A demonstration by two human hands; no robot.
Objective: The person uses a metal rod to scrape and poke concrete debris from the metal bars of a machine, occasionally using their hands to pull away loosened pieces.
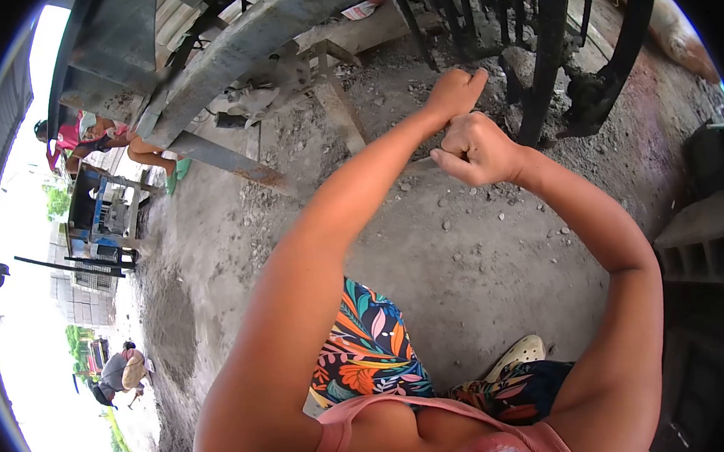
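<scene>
Hands (478,149) curled together near metal bars (546,53), over gritty grey ground (465,261); hollow block (698,228) rightward.

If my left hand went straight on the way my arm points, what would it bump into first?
Probably the dark metal bars up ahead of your left hand, though the picture doesn't clearly show the depth between them.

A barred, black metal frame (546,53), heavy along its edges and slimmer between, slants across the far right side.
</scene>
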